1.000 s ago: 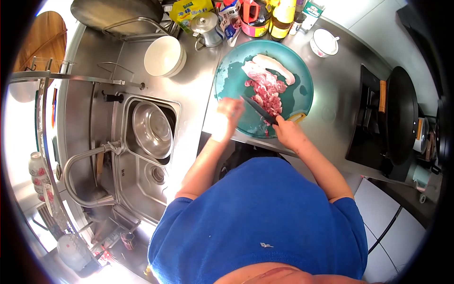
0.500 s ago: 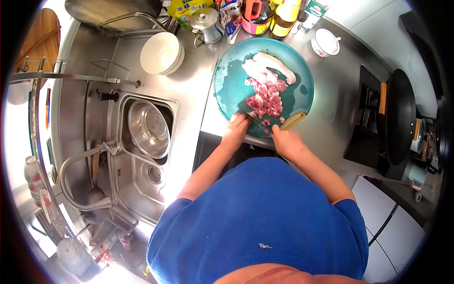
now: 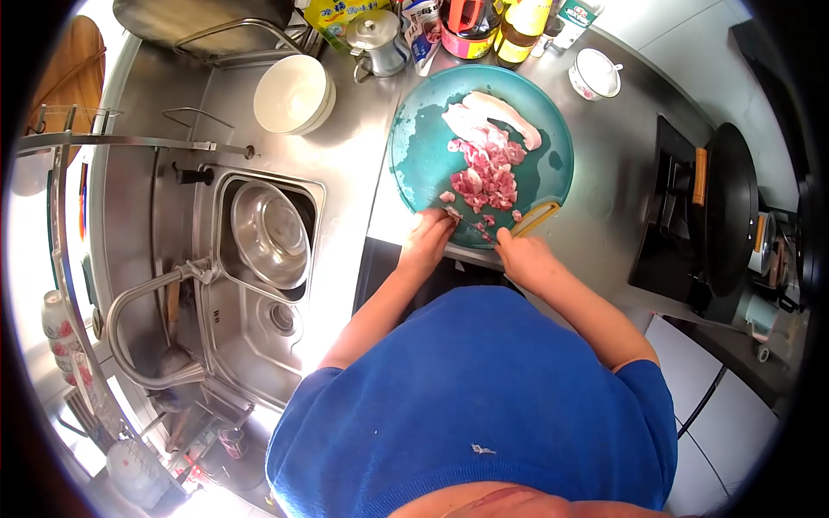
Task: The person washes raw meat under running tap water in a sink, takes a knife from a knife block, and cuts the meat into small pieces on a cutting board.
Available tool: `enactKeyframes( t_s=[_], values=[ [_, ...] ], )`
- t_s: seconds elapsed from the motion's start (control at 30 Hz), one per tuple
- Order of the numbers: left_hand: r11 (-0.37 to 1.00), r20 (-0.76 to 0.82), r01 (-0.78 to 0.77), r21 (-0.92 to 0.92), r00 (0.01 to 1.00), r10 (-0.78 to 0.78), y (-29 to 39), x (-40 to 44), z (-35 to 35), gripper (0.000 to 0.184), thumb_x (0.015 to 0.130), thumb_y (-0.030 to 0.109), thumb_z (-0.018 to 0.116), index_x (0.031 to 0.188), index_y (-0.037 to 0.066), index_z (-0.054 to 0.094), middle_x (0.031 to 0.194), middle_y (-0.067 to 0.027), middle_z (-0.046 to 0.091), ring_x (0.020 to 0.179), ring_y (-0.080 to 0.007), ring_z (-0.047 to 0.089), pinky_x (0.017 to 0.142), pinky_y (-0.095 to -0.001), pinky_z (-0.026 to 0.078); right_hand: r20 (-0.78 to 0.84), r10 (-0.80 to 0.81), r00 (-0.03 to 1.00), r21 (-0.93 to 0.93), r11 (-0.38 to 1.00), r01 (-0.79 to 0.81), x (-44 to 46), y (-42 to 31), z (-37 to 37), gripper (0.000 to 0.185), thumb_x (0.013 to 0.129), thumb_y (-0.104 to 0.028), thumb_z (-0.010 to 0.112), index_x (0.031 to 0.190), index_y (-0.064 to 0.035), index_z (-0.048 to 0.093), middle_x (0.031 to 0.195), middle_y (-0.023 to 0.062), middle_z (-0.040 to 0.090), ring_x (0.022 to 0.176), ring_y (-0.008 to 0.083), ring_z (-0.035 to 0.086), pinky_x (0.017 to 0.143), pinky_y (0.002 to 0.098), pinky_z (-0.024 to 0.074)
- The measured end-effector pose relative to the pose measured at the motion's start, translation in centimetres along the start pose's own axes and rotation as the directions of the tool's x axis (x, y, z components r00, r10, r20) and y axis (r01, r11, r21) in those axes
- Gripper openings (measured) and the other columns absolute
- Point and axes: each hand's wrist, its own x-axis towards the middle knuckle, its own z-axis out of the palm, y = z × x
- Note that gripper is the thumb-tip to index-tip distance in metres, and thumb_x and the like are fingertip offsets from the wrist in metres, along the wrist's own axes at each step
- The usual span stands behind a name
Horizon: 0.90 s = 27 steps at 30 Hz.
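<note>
A round teal cutting board (image 3: 414,164) carries a heap of cut raw meat (image 3: 485,177), with a pale strip of meat or fat (image 3: 509,116) at its far side. My right hand (image 3: 522,255) is closed around the handle of a knife (image 3: 475,227), whose blade points left across the board's near edge. At the blade's tip end, my left hand (image 3: 428,237) has its fingers bent and pinched on a small piece of meat (image 3: 452,212), partly hidden by the fingertips. A few loose bits lie around the blade. By my right hand is the board's yellow loop handle (image 3: 537,217).
Left of the board is a sink (image 3: 250,341) holding a metal basin (image 3: 269,233), with white bowls (image 3: 294,95) behind. Bottles (image 3: 521,33) and a metal pot (image 3: 377,43) line the back. At right stand a small floral cup (image 3: 595,75) and a black wok (image 3: 730,211).
The blade has turned and no longer stands tall beside my left fingers. A small piece of meat now lies apart, just beyond them. Both hands stay nearly in place.
</note>
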Motion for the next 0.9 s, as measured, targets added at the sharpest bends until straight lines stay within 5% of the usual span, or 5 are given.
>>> enactKeyframes(
  t_s=[0.43,0.53,0.67,0.73,0.9],
  values=[
    [0.994,0.079,-0.082,0.072,0.994,0.077,0.2,0.4,-0.8,0.023,0.071,0.000,0.066,0.093,0.004,0.062,0.091,-0.0111,0.060,0.085,-0.0312,0.058,0.075,-0.0372,0.050,-0.074,-0.038,0.997,0.032,0.999,0.041,2.9,-0.2,2.1,0.017,0.086,-0.014,0.050,0.095,-0.0006,0.046,0.074,0.0231,0.063,0.072,0.0396,0.063,0.065,0.0484,0.0494],
    [0.990,0.120,-0.059,0.127,0.992,0.043,-0.3,0.7,-0.7,0.024,0.070,-0.003,0.066,0.093,0.004,0.059,0.090,-0.0111,0.059,0.079,-0.0292,0.058,0.072,-0.0361,0.050,-0.066,0.060,0.996,0.034,0.998,-0.058,1.4,1.1,1.3,0.018,0.089,-0.018,0.049,0.095,-0.0014,0.045,0.075,0.0224,0.064,0.072,0.0400,0.063,0.065,0.0491,0.0491],
    [0.981,-0.033,0.156,-0.111,0.986,-0.161,0.1,2.7,-0.1,0.023,0.070,-0.006,0.065,0.088,0.004,0.056,0.086,-0.0107,0.058,0.079,-0.0261,0.056,0.068,-0.0352,0.048,-0.227,0.068,0.972,0.056,0.997,-0.057,2.0,2.2,0.8,0.019,0.091,-0.019,0.049,0.093,-0.0021,0.041,0.070,0.0250,0.060,0.069,0.0454,0.059,0.063,0.0525,0.0462],
    [0.990,-0.200,0.118,-0.073,0.971,-0.130,1.1,3.8,-0.4,0.025,0.071,-0.006,0.066,0.091,0.004,0.055,0.087,-0.0112,0.056,0.075,-0.0220,0.058,0.065,-0.0301,0.048,-0.211,0.072,0.975,0.057,0.996,-0.062,2.2,2.3,0.7,0.019,0.091,-0.019,0.049,0.093,-0.0021,0.041,0.070,0.0245,0.060,0.070,0.0451,0.059,0.063,0.0522,0.0464],
    [0.967,-0.025,0.200,0.157,0.980,-0.199,-0.2,2.0,0.1,0.034,0.068,0.004,0.075,0.097,0.003,0.058,0.091,-0.0112,0.056,0.084,-0.0282,0.056,0.074,-0.0384,0.047,-0.250,0.016,0.968,-0.039,0.999,-0.026,2.2,2.2,1.1,0.018,0.091,-0.019,0.048,0.093,-0.0023,0.043,0.071,0.0213,0.063,0.071,0.0390,0.063,0.063,0.0484,0.0487]
  ],
)
